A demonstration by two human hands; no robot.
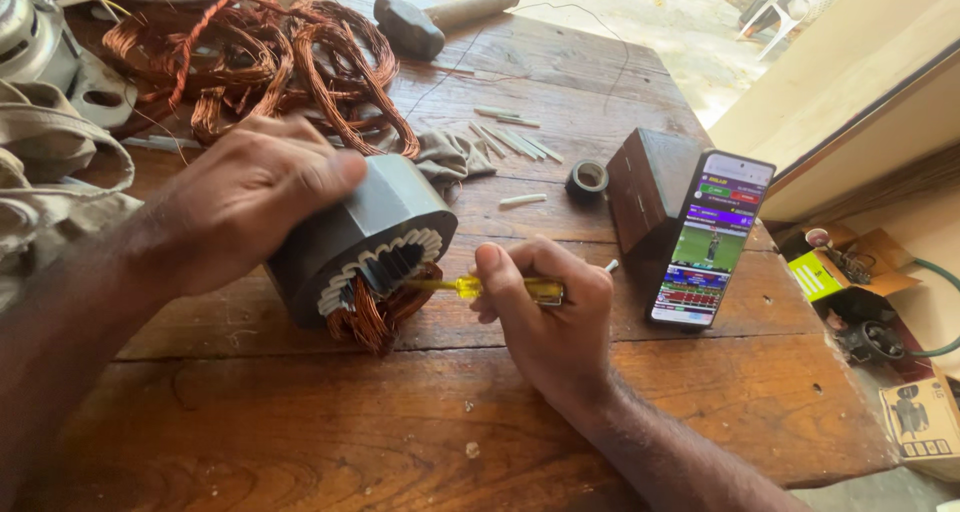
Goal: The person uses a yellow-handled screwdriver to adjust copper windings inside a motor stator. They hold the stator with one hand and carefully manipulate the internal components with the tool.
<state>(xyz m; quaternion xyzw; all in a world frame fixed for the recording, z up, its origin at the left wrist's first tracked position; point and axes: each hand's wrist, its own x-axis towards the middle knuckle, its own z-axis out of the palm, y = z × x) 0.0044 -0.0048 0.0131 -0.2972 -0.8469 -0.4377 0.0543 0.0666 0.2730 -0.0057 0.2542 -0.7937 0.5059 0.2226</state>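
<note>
A grey motor stator [385,217] lies on its side on the wooden table [330,422], with white slot liners and copper windings [375,312] showing at its open end. My left hand [250,197] rests on top of the stator and grips it. My right hand [545,307] is closed on a yellow-handled screwdriver [470,288], whose tip points into the stator's slots among the copper wire.
A tangle of loose copper wire [270,57] lies at the back left. A hammer [430,17] sits behind it. White insulation strips [515,137], a roll of black tape [586,179], a dark wooden block [645,187] and a lit phone [712,237] leaning on it are at right.
</note>
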